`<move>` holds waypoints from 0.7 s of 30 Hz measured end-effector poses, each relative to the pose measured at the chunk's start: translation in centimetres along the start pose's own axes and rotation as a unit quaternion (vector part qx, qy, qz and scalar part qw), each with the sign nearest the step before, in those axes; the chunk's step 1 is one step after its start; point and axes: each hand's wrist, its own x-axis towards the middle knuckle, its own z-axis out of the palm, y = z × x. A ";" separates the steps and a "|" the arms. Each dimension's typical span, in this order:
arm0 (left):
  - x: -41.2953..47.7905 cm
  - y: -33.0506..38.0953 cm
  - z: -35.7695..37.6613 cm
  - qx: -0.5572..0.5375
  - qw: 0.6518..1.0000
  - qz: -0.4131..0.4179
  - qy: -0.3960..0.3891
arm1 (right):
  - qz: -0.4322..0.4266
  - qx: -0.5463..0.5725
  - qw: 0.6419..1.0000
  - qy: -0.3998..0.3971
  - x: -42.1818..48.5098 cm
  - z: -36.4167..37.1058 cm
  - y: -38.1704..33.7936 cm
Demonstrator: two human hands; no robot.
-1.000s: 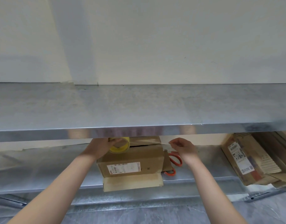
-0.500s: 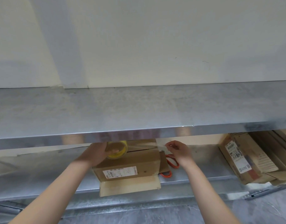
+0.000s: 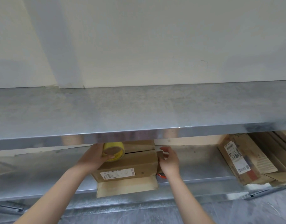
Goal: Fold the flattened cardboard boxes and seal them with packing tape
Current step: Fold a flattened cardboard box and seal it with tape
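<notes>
A brown cardboard box (image 3: 139, 164) with a white label stands on the lower metal shelf (image 3: 202, 168), and one flap (image 3: 126, 187) hangs over the shelf's front edge. My left hand (image 3: 92, 158) grips a yellow roll of packing tape (image 3: 114, 151) at the box's top left corner. A strip of clear tape (image 3: 139, 145) runs from the roll across the top seam to the right. My right hand (image 3: 169, 160) rests with spread fingers against the box's right top end. The upper shelf hides the back of the box.
The upper metal shelf (image 3: 139, 110) juts out just above both hands. Orange scissors (image 3: 161, 175) lie on the lower shelf behind my right wrist. Several flattened and folded cardboard boxes (image 3: 242, 159) lean at the right end of the lower shelf.
My right hand dropped from holding the pulled tape end in the air onto the box's right end. My left hand shifted the roll slightly right over the box's top left corner.
</notes>
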 end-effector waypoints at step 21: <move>-2.5 -0.9 -1.9 -0.155 0.987 0.029 -0.018 | -0.049 -0.124 0.970 -0.205 -1.2 -0.3 -1.2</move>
